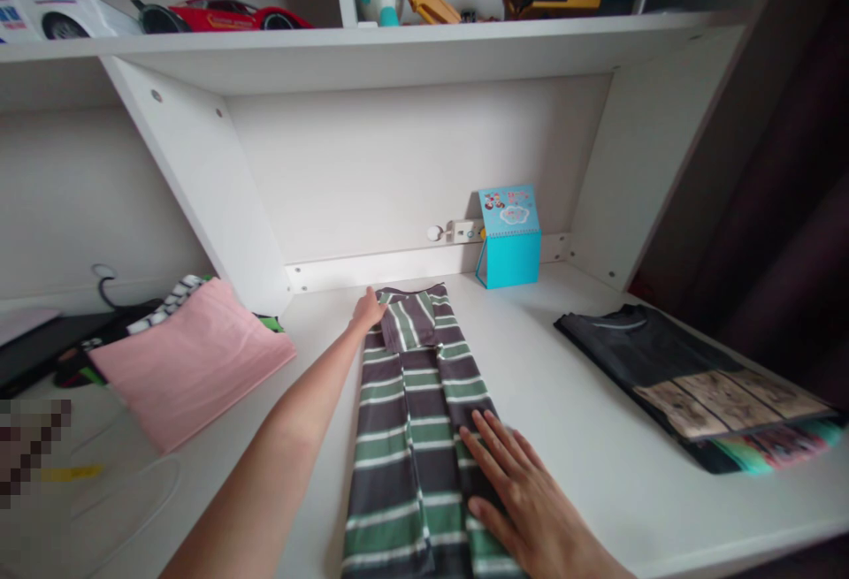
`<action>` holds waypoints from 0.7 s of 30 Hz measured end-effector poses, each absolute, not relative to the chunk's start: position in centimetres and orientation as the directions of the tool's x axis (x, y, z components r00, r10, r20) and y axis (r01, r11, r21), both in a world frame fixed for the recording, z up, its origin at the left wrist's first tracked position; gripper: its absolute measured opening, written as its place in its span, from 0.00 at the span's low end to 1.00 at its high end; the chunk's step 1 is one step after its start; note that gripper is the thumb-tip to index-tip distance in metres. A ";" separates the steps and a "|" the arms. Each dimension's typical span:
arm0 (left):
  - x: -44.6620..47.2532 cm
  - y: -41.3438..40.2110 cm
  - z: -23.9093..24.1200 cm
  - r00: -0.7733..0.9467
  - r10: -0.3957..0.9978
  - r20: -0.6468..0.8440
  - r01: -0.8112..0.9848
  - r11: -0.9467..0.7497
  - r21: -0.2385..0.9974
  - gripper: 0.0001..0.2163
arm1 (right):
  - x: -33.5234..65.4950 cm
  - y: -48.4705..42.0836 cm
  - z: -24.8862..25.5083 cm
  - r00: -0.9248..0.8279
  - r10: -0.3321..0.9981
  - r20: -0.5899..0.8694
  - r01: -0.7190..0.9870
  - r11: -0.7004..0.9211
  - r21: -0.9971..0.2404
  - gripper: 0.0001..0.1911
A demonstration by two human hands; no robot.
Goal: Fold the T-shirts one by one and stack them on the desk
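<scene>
A striped shirt [383, 402] in green, dark grey and white lies on the white desk, folded into a long narrow strip with its sides turned inward. Its neck end points toward the back wall, and the near end runs out of view. My left hand [369, 307] reaches to the shirt's far left corner, its fingers closed on the edge there and partly hidden. Flat on the right side of the shirt, nearer to me, rests my right hand [521, 482], fingers stretched out and slightly spread.
Folded dark clothes [610, 354] lie stacked at right. A folded pink garment [199, 358] and a black hanger [110, 292] sit at left. A blue desk calendar [512, 256] stands at the back beside a wall socket [464, 232]. Overhead, a shelf [424, 41] holds toys.
</scene>
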State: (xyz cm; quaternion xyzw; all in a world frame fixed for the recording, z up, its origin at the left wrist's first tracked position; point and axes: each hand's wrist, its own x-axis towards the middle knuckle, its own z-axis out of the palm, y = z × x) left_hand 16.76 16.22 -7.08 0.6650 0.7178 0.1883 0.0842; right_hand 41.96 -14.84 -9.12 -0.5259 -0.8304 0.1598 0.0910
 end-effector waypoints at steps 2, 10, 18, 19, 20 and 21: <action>17.1 15.5 -6.6 -0.073 0.984 0.163 0.939 0.013 0.345 0.20 | 42.0 -14.8 -9.1 -0.434 0.901 0.004 0.835 0.405 -0.372 0.32; 20.1 11.2 -8.4 0.364 0.927 0.095 0.879 -0.375 0.295 0.28 | 41.8 -15.0 -8.4 -0.424 0.904 -0.053 0.846 0.374 -0.381 0.32; 20.9 7.7 -5.4 0.402 0.904 -0.145 0.887 -0.345 0.308 0.38 | 42.2 -15.2 -8.2 -0.454 0.891 0.018 0.810 0.421 -0.408 0.32; 20.7 6.0 -4.9 0.443 0.884 -0.148 0.866 -0.379 0.327 0.38 | 42.6 -15.4 -7.9 -0.468 0.884 0.029 0.797 0.435 -0.420 0.32; 20.3 3.9 -4.4 0.492 0.858 -0.149 0.837 -0.418 0.354 0.38 | 43.1 -15.8 -7.5 -0.486 0.873 0.049 0.778 0.457 -0.431 0.32; 19.6 1.4 -4.1 0.550 0.824 -0.137 0.796 -0.468 0.383 0.38 | 43.6 -16.1 -7.2 -0.510 0.857 0.074 0.756 0.487 -0.438 0.33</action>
